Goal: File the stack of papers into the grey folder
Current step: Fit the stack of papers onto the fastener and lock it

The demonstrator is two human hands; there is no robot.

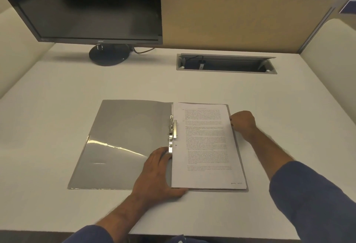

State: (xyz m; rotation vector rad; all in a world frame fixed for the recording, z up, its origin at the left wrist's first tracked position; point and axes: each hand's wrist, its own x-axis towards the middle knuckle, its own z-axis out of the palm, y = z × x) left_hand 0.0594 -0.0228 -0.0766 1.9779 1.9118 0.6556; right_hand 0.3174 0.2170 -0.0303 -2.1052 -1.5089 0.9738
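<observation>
Grey folder (123, 142) lies open flat on the desk (57, 92), its metal clip (172, 132) at the spine. My left hand (158, 173) rests spread and flat at the papers' near left edge, thumb under the corner. Stack of papers (206, 146) sits on the right flap, and my right hand (243, 124) curls against its far right edge, fingers closed loosely, gripping nothing I can see.

One head-worn view, looking forward and down; close over the desk (57, 107).

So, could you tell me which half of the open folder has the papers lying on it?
The right half of the grey folder carries the stack of papers; the left half, beyond the metal clip, lies bare.
</observation>
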